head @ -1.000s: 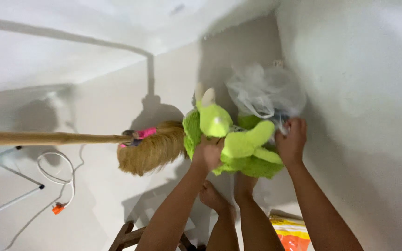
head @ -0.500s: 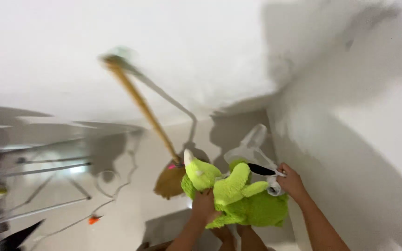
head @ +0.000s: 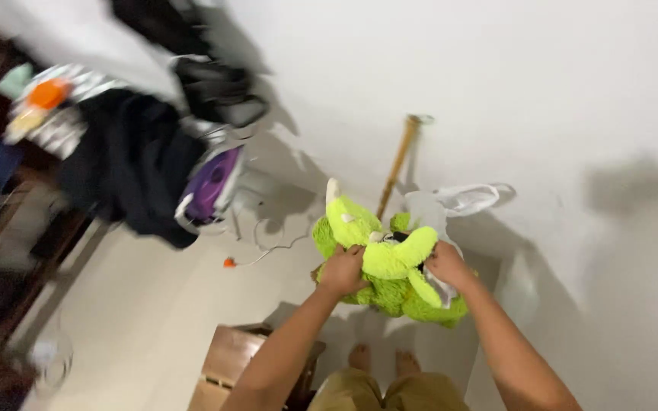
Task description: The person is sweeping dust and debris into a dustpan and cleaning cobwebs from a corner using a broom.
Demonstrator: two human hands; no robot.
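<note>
I hold a bright green plush toy (head: 390,262) in front of me with both hands. My left hand (head: 342,270) grips its left side and my right hand (head: 445,264) grips its right side, next to a clear plastic bag (head: 451,204) behind the toy. A wooden broom handle (head: 396,164) stands against the white wall just behind the toy. My bare feet (head: 381,358) show below on the pale floor.
Dark clothes (head: 135,164) hang at the upper left with a purple iron (head: 211,186) beside them. A white cord with an orange end (head: 229,262) lies on the floor. A wooden stool (head: 230,361) stands by my left leg. Dark furniture lines the left edge.
The view has swung round, so hanging clothes and the iron now show at the left. Both hands keep hold of the green toy, and the broom now stands upright behind it.
</note>
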